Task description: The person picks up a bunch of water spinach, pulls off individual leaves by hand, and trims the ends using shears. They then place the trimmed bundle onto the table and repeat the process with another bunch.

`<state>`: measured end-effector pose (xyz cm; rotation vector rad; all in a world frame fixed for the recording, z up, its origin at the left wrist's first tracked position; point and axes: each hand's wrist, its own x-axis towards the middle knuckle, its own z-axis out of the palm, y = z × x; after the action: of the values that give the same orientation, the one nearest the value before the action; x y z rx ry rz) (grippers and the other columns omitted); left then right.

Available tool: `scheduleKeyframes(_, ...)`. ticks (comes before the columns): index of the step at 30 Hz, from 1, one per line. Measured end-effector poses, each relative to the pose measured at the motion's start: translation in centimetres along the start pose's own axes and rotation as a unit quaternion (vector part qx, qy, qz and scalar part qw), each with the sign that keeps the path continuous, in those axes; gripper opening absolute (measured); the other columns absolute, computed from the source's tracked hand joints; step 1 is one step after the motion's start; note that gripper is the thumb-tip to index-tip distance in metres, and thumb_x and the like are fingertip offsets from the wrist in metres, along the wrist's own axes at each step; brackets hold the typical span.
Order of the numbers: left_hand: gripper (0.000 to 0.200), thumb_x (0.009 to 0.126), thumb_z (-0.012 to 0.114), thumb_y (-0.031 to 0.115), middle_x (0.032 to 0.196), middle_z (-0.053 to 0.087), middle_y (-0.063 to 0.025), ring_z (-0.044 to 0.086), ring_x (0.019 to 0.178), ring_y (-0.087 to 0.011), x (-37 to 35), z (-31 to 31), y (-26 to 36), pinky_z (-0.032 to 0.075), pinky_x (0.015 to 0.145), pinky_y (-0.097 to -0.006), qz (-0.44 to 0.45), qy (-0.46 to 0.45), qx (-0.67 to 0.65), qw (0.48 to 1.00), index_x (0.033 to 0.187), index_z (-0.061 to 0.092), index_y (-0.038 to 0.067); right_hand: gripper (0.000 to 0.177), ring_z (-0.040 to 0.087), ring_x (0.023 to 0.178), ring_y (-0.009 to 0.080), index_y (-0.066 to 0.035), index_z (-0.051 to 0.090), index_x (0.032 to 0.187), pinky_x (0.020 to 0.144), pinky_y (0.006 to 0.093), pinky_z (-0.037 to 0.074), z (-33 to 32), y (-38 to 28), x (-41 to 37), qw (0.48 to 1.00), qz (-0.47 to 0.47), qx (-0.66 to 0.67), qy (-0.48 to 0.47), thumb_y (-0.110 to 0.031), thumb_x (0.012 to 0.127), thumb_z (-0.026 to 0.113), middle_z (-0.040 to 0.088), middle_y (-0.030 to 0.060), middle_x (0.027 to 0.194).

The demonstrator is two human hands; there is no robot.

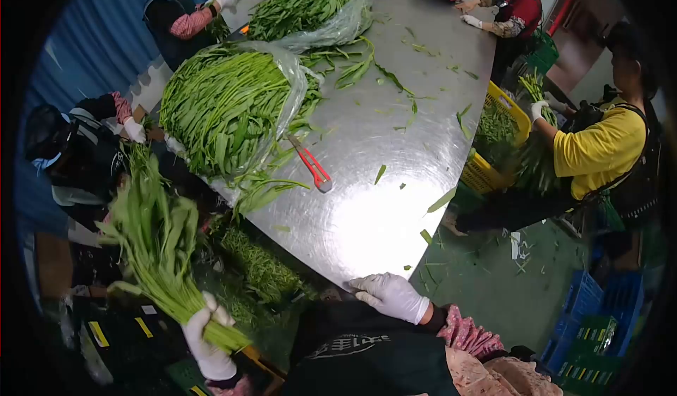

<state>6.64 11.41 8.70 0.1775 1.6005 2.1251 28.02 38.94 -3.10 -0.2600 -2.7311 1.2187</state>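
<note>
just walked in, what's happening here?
The wearer's gloved left hand grips a bunch of long green stalks beside a steel table; the right hand rests on its edge. Two bagged heaps of greens and a red-handled tool lie on it. Other gloved people handle greens around it.

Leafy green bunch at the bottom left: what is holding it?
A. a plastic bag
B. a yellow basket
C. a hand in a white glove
C: the left hand, in a white glove, grips the leafy green bunch by its stems.
</note>
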Motion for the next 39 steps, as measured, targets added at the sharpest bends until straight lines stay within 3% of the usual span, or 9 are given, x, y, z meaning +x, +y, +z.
scheduleKeyframes(3,0.018,0.077,0.063,-0.004,0.08,0.061,-0.0095,0.062,0.065,-0.0192,3.4,7.1,-0.9,0.052,0.061,-0.0305,0.049,0.014,0.135,0.99,0.094,0.06,-0.002,0.041,0.07,0.086,0.0257,-0.002,0.061,0.127,0.08,0.0342,0.054,0.9,-2.3,1.4,0.992,0.026,0.123,0.017,-0.029,0.096,0.062,0.071,0.0152,0.099)
scheduleKeyframes(6,0.066,0.076,0.073,0.013,0.088,0.064,-0.0138,0.068,0.068,-0.0266,5.5,13.9,-4.3,0.055,0.062,-0.0347,0.302,-0.132,0.45,0.83,0.135,0.046,0.0,0.063,0.06,0.112,0.0177,-0.001,0.039,0.146,0.098,0.0342,0.047,1.5,-3.9,2.9,0.778,0.116,0.616,0.043,-0.035,0.098,0.061,0.06,0.0115,0.13)
scheduleKeyframes(9,0.077,0.078,0.069,0.026,0.084,0.059,-0.009,0.066,0.062,-0.0227,4.7,17.6,-13.9,0.053,0.054,-0.0359,0.245,-0.216,0.754,0.57,0.144,0.039,0.001,0.065,0.049,0.129,0.0214,-0.008,0.031,0.151,0.109,0.0407,0.04,3.1,-0.9,2.8,0.589,0.15,0.788,0.095,-0.038,0.099,0.057,0.049,0.0095,0.143)
scheduleKeyframes(11,0.067,0.083,0.062,0.026,0.083,0.059,-0.0082,0.065,0.062,-0.0228,4.4,17.0,-21.0,0.052,0.053,-0.034,0.26,-0.233,0.728,0.59,0.142,0.041,0.001,0.062,0.045,0.135,0.0236,-0.013,0.029,0.152,0.112,0.0428,0.039,5.6,2.9,1.9,0.468,0.239,0.843,0.114,-0.04,0.101,0.051,0.044,0.0088,0.148)
scheduleKeyframes(21,0.07,0.078,0.066,0.035,0.084,0.061,-0.0171,0.063,0.068,-0.0337,2.2,18.2,-19.5,0.049,0.06,-0.0444,0.154,-0.314,0.667,0.658,0.132,0.048,-0.006,0.043,0.059,0.116,0.0173,-0.011,0.045,0.141,0.1,0.0372,0.049,3.3,5.1,-1.4,0.389,0.248,0.887,0.012,-0.025,0.102,0.055,0.059,0.0048,0.131)
scheduleKeyframes(25,0.077,0.079,0.069,0.054,0.11,0.063,-0.0275,0.06,0.107,-0.0421,3.3,20.5,-14.5,0.048,0.093,-0.0455,-0.029,-0.425,0.646,0.633,0.123,0.051,-0.006,0.038,0.065,0.104,0.0205,-0.008,0.052,0.133,0.089,0.0386,0.054,3.7,8.1,-2.6,0.388,0.26,0.881,-0.07,-0.027,0.1,0.057,0.064,0.008,0.121)
scheduleKeyframes(31,0.095,0.084,0.066,0.051,0.13,0.055,-0.028,0.063,0.109,-0.0385,0.7,21.9,-16.1,0.052,0.089,-0.0441,0.125,-0.306,0.613,0.717,0.147,0.027,-0.008,0.039,0.064,0.103,0.0214,-0.004,0.051,0.133,0.092,0.0369,0.051,-4.7,5.8,-1.4,0.501,0.288,0.813,-0.065,-0.02,0.097,0.059,0.064,0.0087,0.118)
scheduleKeyframes(36,0.09,0.081,0.067,0.055,0.145,0.036,-0.0257,0.042,0.132,-0.0418,-0.4,27.5,-14.5,0.04,0.105,-0.0492,-0.005,-0.231,0.559,0.796,0.146,0.035,0.001,0.041,0.063,0.102,0.0155,-0.002,0.053,0.133,0.079,0.0261,0.053,-8.0,7.0,-0.6,0.584,0.219,0.782,0.005,-0.005,0.093,0.059,0.063,0.0066,0.12)
scheduleKeyframes(39,0.092,0.078,0.066,0.06,0.147,0.032,-0.0277,0.031,0.136,-0.0464,0.5,28.9,-15.6,0.026,0.11,-0.056,0.213,-0.171,0.662,0.698,0.144,0.038,0.002,0.038,0.064,0.099,0.0144,0.0,0.055,0.131,0.07,0.0233,0.054,-9.0,8.5,0.4,0.559,0.265,0.785,0.016,-0.003,0.093,0.058,0.064,0.007,0.117)
